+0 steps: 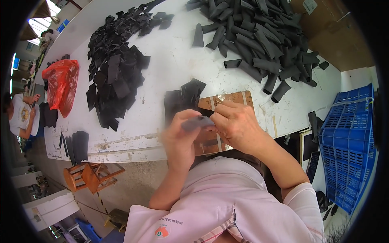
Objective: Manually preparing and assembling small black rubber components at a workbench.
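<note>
My left hand [179,135], slightly blurred, is closed around a short dark grey tube [196,123] held above the table's front edge. At the tube's right end, the fingers of my right hand [238,123] are pinched together. Whether they grip the tube's end or a black piece by it is hidden. Just beyond my hands lie several flat black pieces [184,96]. A brown board with pale tape strips [237,97] lies on the table beneath my right hand.
Similar dark tubes [251,38] are heaped at the far right beside a cardboard box [338,34]. Flat black pieces [117,75] form a pile at left on the white table [170,52]. A red plastic bag [63,85], wooden stool [95,176], blue crate [348,146] and another person [22,115] surround it.
</note>
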The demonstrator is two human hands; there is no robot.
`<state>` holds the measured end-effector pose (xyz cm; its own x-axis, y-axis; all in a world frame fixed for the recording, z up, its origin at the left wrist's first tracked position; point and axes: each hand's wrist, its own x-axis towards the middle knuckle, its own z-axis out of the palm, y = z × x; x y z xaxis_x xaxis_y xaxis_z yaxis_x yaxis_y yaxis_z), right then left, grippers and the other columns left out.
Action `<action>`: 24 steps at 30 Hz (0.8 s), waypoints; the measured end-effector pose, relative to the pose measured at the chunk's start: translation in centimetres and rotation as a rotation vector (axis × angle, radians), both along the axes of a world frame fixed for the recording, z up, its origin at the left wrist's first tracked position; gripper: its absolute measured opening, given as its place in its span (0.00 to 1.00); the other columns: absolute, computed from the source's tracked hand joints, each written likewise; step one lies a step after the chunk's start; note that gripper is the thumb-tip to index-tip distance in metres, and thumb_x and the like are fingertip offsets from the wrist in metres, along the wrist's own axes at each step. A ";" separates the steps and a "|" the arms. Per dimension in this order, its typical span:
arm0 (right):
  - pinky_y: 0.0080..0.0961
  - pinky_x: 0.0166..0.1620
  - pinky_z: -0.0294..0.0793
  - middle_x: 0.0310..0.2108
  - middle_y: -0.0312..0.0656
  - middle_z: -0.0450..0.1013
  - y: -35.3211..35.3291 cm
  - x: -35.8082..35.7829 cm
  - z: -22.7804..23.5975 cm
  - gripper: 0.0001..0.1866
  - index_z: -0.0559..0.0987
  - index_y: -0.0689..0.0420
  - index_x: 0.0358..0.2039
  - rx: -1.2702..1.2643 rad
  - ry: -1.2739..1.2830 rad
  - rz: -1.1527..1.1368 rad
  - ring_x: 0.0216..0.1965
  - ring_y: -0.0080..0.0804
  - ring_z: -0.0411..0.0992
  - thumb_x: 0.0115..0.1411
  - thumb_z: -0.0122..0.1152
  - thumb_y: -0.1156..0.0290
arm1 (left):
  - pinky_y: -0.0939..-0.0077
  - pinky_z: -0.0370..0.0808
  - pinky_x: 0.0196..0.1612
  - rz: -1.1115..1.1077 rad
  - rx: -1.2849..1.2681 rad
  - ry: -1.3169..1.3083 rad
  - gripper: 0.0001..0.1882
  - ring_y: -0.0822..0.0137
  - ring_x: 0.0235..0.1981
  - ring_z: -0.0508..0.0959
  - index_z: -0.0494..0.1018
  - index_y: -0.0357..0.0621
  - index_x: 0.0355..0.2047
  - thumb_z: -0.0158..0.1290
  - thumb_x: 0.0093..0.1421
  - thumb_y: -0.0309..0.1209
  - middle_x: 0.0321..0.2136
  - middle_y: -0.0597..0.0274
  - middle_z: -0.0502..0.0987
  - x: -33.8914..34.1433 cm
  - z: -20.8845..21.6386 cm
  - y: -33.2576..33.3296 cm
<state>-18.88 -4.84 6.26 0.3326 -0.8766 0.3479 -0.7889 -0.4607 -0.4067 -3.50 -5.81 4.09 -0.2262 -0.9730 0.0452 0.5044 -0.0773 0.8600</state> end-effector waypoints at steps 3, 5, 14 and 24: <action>0.28 0.20 0.65 0.17 0.37 0.64 0.6 0.0 -3.1 0.12 0.67 0.58 0.15 -0.029 -0.180 -0.035 0.21 0.33 0.65 0.40 0.63 0.68 | 0.82 0.69 0.36 -0.055 -0.106 -0.131 0.10 0.73 0.31 0.71 0.73 0.36 0.32 0.55 0.51 0.28 0.39 0.52 0.71 0.1 -2.6 -0.1; 0.28 0.20 0.65 0.16 0.37 0.64 0.7 0.1 -2.7 0.12 0.67 0.58 0.15 -0.018 -0.175 -0.052 0.20 0.33 0.66 0.41 0.62 0.69 | 0.79 0.68 0.41 -0.026 -0.087 -0.094 0.12 0.69 0.37 0.71 0.73 0.37 0.34 0.56 0.50 0.29 0.38 0.51 0.71 -1.1 0.1 -0.3; 0.32 0.20 0.65 0.19 0.42 0.66 1.3 0.5 -6.7 0.07 0.72 0.57 0.26 0.001 -0.503 -0.046 0.20 0.40 0.66 0.50 0.56 0.67 | 0.81 0.67 0.35 -0.517 -0.539 -0.696 0.08 0.71 0.33 0.71 0.72 0.36 0.29 0.56 0.47 0.22 0.26 0.63 0.73 -1.0 1.9 -4.1; 0.32 0.22 0.66 0.19 0.41 0.66 0.9 -0.9 -2.9 0.06 0.72 0.57 0.25 0.141 -0.308 0.011 0.22 0.39 0.67 0.50 0.56 0.68 | 0.82 0.69 0.28 -0.137 -0.551 -0.474 0.06 0.73 0.25 0.72 0.71 0.35 0.25 0.55 0.51 0.26 0.24 0.58 0.74 -1.0 2.7 -2.4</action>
